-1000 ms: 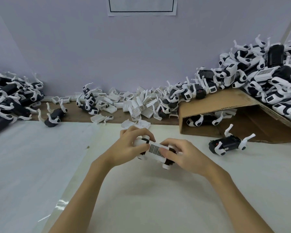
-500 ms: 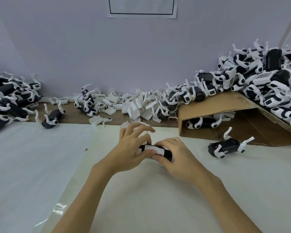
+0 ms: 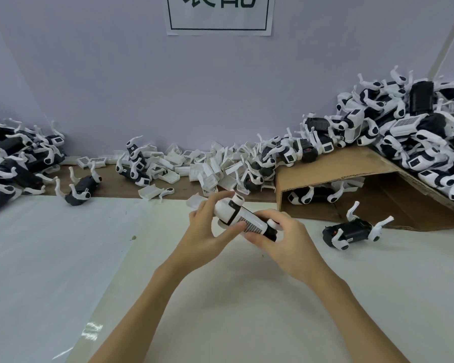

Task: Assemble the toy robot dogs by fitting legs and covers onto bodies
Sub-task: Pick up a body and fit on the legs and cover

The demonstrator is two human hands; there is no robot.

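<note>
Just above the white table (image 3: 247,297), near its far edge, I see both hands wrapped round one toy robot dog (image 3: 243,218) — it sits tilted, its white end raised toward the wall. My left hand (image 3: 207,231) curls round the white end with the thumb pressed on the grilled cover (image 3: 249,225), and my right hand (image 3: 283,239) pinches the black end. Another dog (image 3: 351,231) lies to the right, just beside the cardboard box (image 3: 351,163) — well apart from the hands.

Head cam, fwd-down, close over table (image 3: 299,310)
</note>
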